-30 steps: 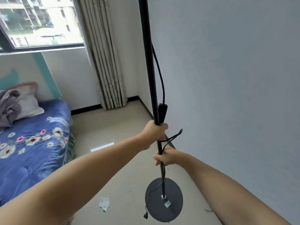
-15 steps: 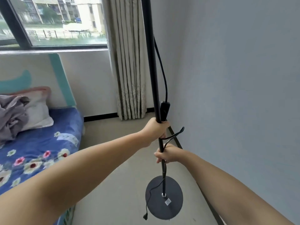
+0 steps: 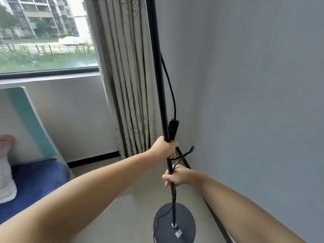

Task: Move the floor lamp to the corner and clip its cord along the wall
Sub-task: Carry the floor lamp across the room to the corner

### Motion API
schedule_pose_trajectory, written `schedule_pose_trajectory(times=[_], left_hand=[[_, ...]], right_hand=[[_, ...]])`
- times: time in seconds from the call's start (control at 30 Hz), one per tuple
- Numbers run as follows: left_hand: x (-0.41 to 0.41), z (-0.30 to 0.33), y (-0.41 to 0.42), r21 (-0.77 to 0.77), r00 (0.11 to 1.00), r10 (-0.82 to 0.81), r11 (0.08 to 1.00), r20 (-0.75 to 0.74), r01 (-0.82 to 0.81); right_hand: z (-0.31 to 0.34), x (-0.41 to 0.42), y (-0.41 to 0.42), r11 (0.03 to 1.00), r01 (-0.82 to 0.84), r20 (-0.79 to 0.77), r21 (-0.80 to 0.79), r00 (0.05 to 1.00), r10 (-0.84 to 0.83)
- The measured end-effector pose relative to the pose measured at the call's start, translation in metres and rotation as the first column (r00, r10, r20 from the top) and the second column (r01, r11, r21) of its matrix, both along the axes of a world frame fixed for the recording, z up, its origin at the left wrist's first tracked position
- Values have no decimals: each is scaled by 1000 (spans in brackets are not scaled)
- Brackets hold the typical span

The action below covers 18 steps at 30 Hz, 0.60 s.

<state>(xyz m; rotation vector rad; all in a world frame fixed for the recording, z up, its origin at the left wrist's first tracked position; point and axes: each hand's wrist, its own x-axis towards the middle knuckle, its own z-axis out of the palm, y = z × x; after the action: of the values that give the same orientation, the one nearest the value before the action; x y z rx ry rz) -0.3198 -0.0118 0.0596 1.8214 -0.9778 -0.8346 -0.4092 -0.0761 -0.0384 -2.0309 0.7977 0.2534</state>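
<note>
The floor lamp's black pole (image 3: 157,71) runs upright through the middle of the head view, its round black base (image 3: 185,223) hanging just above the floor. My left hand (image 3: 164,148) grips the pole high up, right under the cord's inline switch (image 3: 173,128). My right hand (image 3: 177,176) grips the pole lower down, with a loop of the black cord (image 3: 171,88) caught in it. The cord trails down past the base. The lamp head is out of view above.
The grey wall (image 3: 254,102) is close on the right, with a black baseboard (image 3: 215,218). A beige curtain (image 3: 126,76) hangs in the corner ahead. The bed (image 3: 31,179) with blue cover lies at the left under the window (image 3: 43,32).
The view has advanced toward the curtain corner, with the lamp carried along. Both hands keep the same grip on the pole. The bed has slid off to the left.
</note>
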Motion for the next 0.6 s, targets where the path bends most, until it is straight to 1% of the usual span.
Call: schedule_pose_trajectory(times=[0.2, 0.4, 0.47, 0.6], left_hand=[[98, -3, -111, 15, 1000, 2, 1000, -24, -1], [190, -23, -212, 28, 996, -84, 996, -18, 85], [223, -34, -242, 22, 992, -116, 993, -50, 117], [287, -58, -304, 60, 982, -147, 986, -117, 155]], right_hand=[[-5, 98, -105, 999, 43, -17, 20, 999, -43], [-26, 187, -200, 989, 146, -42, 15, 988, -145], [-34, 219, -228, 981, 190, -45, 35, 981, -188], [-57, 279, -280, 940, 329, -45, 87, 944, -326]])
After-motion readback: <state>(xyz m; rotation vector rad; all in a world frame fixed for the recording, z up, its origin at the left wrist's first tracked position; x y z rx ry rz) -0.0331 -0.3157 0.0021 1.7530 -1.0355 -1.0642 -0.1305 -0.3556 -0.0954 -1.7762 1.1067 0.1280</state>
